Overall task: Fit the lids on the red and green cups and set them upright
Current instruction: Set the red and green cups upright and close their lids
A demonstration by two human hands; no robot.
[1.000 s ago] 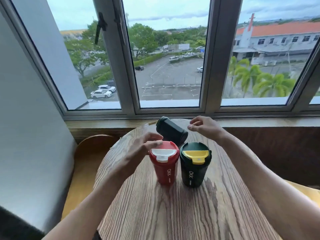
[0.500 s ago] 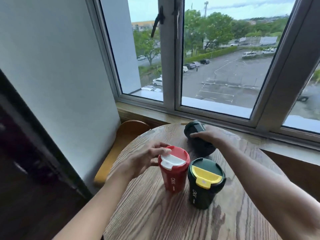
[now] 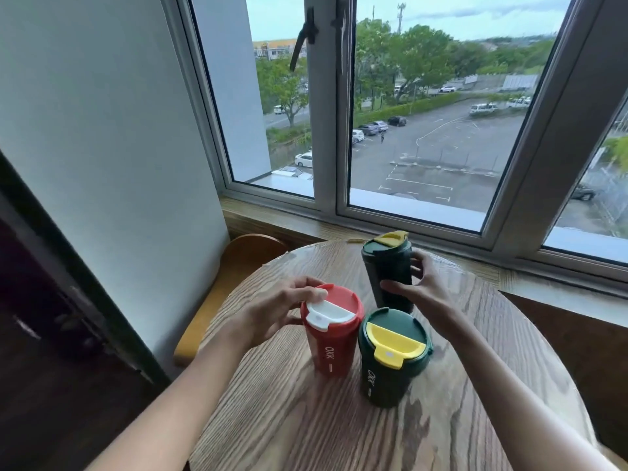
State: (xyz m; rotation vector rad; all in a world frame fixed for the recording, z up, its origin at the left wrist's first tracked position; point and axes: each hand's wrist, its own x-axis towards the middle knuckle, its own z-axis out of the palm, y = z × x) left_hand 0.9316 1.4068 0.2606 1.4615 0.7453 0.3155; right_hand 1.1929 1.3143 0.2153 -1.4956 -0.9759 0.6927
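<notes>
A red cup (image 3: 331, 345) with a red and white lid stands upright on the round wooden table (image 3: 306, 419). My left hand (image 3: 282, 307) holds its rim and lid from the left. Beside it on the right stands a dark green cup (image 3: 390, 368) with a green and yellow lid, untouched. Behind them a second dark green cup (image 3: 389, 270), also lidded in green and yellow, is upright, and my right hand (image 3: 421, 287) grips its side from the right.
A wooden chair seat (image 3: 238, 266) sits left of the table against the white wall. A wooden sill (image 3: 339, 229) and a window run just behind the table. Bare tabletop lies in front of the cups.
The far green cup lay on its side; my right hand has taken it and stood it upright. My left hand has closed on the red cup's lid. The camera has turned left.
</notes>
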